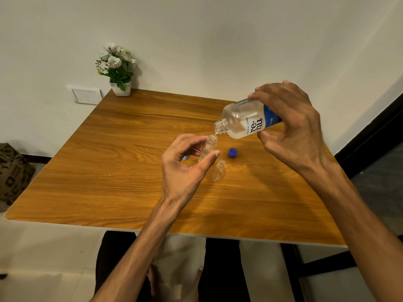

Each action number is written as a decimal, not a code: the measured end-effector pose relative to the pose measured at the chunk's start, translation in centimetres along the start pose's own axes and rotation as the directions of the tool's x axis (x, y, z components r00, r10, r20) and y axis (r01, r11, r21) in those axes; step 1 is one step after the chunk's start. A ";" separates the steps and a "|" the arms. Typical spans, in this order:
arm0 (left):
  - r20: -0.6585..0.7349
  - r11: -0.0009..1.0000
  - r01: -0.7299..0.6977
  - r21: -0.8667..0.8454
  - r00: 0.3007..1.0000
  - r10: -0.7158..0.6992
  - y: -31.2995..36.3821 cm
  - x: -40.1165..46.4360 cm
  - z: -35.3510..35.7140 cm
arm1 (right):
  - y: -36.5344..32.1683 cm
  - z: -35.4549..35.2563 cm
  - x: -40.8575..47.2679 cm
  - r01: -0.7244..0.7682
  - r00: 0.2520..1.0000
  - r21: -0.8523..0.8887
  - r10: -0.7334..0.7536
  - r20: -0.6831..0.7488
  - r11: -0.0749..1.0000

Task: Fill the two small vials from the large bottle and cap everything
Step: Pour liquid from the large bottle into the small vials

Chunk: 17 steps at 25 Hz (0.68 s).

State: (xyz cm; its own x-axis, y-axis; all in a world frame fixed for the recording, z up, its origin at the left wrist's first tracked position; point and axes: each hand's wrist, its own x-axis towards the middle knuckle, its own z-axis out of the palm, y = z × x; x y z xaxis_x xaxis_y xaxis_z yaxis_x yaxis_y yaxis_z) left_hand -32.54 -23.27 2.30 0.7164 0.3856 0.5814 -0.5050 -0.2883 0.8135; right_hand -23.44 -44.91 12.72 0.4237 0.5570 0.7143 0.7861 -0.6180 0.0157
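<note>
Right of centre, the right hand (290, 125) grips the tilted large bottle (244, 123), its mouth just above the first vial (209, 149) pinched by the left hand (185, 166) — best poured slowly, mouths aligned. The second vial (219, 171) stands just beside, uncapped.

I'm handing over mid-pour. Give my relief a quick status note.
Right hand holds the large bottle tilted, mouth over the first vial.
Left hand steadies that vial between thumb and fingers.
Second vial stands open on the table and looks empty.
Blue cap lies behind it.
Done: all uncapped.
Left: finish this pour, fill the second vial, cap all three.
</note>
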 end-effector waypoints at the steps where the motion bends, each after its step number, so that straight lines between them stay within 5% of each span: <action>1: -0.001 1.000 -0.003 0.001 1.000 0.003 0.0 0.0 0.0 | 0.0 0.0 0.0 0.003 1.000 0.000 -0.003 -0.001 1.000; 17: -0.002 1.000 -0.003 0.002 1.000 0.003 0.0 0.1 -0.2 | 0.0 0.1 0.1 0.017 1.000 -0.005 -0.017 0.001 1.000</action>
State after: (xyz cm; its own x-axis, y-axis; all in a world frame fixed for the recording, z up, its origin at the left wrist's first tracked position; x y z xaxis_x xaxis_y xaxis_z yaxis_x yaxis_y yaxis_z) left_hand -32.58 -23.06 2.34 0.7139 0.3860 0.5843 -0.5064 -0.2918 0.8114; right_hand -23.32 -44.80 12.72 0.4106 0.5683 0.7131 0.7911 -0.6109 0.0314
